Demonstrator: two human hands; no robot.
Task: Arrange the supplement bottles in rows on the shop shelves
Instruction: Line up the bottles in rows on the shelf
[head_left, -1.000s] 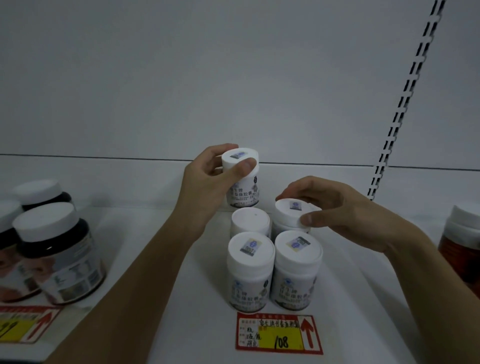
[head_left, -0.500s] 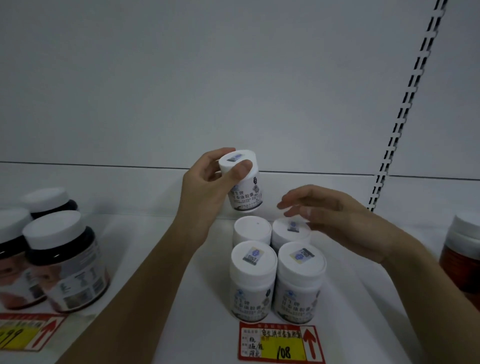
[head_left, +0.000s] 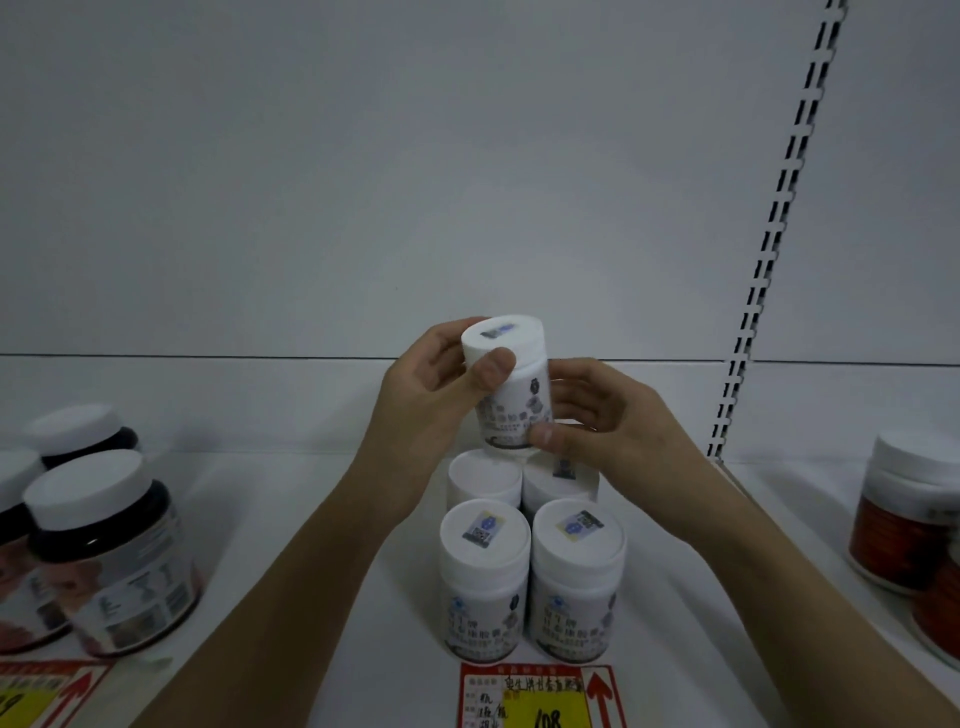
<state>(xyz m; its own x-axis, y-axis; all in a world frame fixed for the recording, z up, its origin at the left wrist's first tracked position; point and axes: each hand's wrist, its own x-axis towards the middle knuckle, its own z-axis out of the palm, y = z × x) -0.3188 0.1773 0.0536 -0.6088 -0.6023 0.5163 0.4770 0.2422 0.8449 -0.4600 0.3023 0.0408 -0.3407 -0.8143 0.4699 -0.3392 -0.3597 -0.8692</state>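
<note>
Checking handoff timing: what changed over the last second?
The right hand left the back-right bottle on the shelf and rose to grip the lower part of the white bottle held up by the left hand. The four standing bottles and left-hand grip stayed.

A small white supplement bottle (head_left: 511, 387) with a white cap and a dark-printed label is held up in the air, tilted slightly, its capped end toward the upper left. Below it four matching white bottles stand upright on the white shelf (head_left: 291, 519) in a two-by-two block: front left (head_left: 484, 574), front right (head_left: 576, 577), back left (head_left: 484, 479), back right (head_left: 560, 483), touching one another.
</note>
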